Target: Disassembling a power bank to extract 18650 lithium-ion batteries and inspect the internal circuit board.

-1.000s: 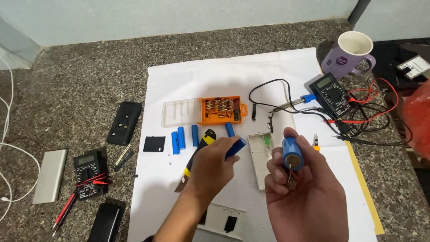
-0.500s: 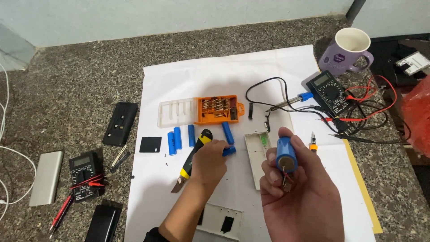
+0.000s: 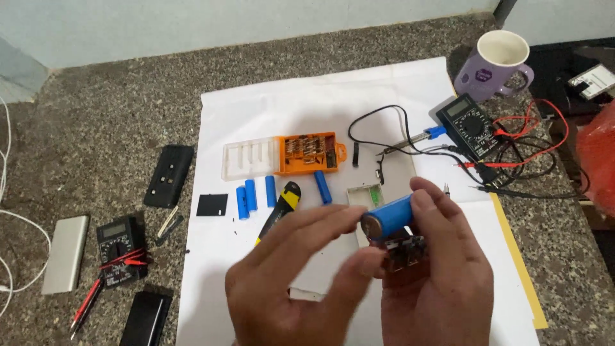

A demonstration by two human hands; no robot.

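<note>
The left hand (image 3: 288, 288) has left the table and come up, fingers (image 3: 320, 221) now meeting the blue battery (image 3: 387, 216).

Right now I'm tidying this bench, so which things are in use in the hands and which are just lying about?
In hand:
- blue cell, gripped by the right hand
- small circuit board under it
- left hand touching the cell's end

Lying about:
- loose blue cells
- orange bit case
- screwdriver
- mug
- two multimeters
</note>
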